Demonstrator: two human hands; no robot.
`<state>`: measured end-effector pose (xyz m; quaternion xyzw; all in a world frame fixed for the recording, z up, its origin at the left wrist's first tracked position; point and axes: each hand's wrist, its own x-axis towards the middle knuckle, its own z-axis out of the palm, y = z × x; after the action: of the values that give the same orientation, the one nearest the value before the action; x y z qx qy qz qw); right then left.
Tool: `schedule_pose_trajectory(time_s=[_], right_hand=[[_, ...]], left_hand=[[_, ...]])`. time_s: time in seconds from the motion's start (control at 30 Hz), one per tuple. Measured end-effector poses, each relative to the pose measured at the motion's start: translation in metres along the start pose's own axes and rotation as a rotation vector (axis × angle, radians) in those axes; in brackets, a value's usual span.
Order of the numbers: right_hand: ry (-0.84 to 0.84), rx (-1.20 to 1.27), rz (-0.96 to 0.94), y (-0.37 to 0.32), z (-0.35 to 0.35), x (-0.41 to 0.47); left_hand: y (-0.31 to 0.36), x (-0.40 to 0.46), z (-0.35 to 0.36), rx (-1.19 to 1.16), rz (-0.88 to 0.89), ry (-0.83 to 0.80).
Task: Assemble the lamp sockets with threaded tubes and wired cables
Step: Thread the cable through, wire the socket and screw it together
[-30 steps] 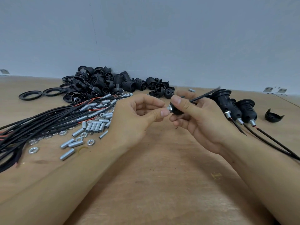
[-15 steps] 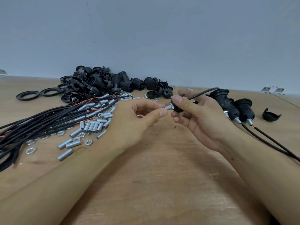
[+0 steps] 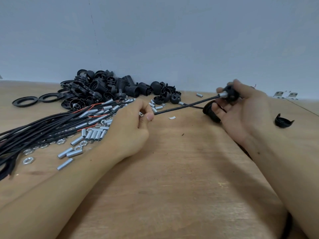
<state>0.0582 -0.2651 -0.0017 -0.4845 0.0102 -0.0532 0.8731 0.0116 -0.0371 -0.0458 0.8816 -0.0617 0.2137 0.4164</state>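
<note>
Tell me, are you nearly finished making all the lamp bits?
Not nearly. One put-together socket lies by the right hand. Right now that hand holds a black socket cap with a silver threaded tube in it, and the left hand pinches the cable running through it. Still waiting: a bundle of cables, loose tubes, nuts and a heap of black socket parts.

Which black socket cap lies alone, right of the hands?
The black plastic socket cap near the table's right edge, open side up, beyond the right hand; the others cluster by the wall.
</note>
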Motion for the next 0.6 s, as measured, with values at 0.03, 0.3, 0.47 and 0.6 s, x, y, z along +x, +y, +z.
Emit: schedule_pose_trajectory(time_s=[0.03,0.3,0.47,0.6], right_hand=[[0.047,0.044,-0.003,-0.002,-0.001,0.001],[0.187,-0.092,-0.056,-0.015,-0.008,0.005],[0.010,-0.712,-0.380,-0.011,-0.006,-0.002],[-0.185,-1.184,-0.458,0.012,-0.003,-0.006]], left_hand=[[0.000,0.000,-0.001,0.010,0.038,-0.039],[0.004,-0.009,-0.006,-0.044,0.297,-0.350],[-0.004,-0.007,-0.002,0.008,0.338,-0.247],[-0.015,0.001,0.000,0.082,0.254,-0.120]])
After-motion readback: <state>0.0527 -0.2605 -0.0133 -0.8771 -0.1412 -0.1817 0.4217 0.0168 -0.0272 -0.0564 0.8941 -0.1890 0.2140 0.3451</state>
